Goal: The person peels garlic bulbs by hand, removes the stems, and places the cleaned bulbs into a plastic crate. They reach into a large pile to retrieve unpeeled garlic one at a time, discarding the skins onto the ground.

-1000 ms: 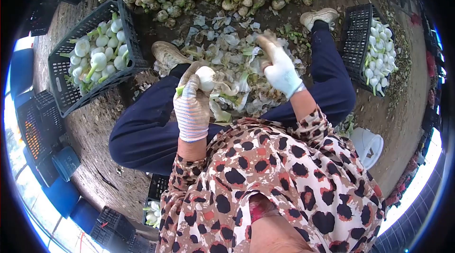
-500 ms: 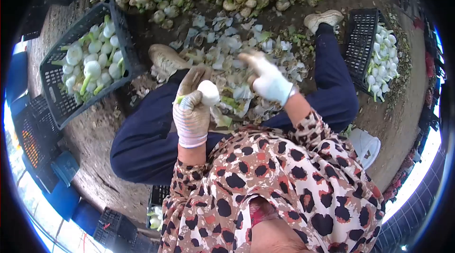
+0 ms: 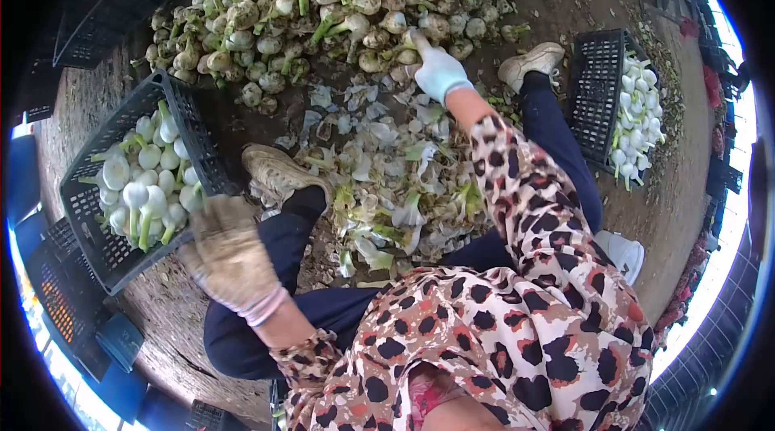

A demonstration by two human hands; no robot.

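While the person sits on the ground with legs spread, the right hand [image 3: 438, 69] stretches out to the near edge of the big heap of unpeeled onions [image 3: 339, 3] and rests on a bulb there. Whether its fingers have closed round that bulb I cannot tell, since the glove hides them. The left hand [image 3: 228, 257], in a soiled striped glove, hangs beside the near corner of the black crate on the left [image 3: 85, 213]; it is blurred, the fingers look loosely spread, and nothing shows in it.

That crate is well filled with clean white onions [image 3: 145, 185], green stalks on, lying mostly along its far side. A second crate on the right [image 3: 593, 84], just beyond the right shoe, holds more white bulbs along its outer wall. Between the legs lies a thick litter of peelings [image 3: 395, 181] — skins and green trimmings spread from the shoes back toward the lap.

Judging by all this, the work is partway through: two crates hold peeled onions and plenty of skins have come off, yet the heap ahead is large — most of it untouched, I would say.
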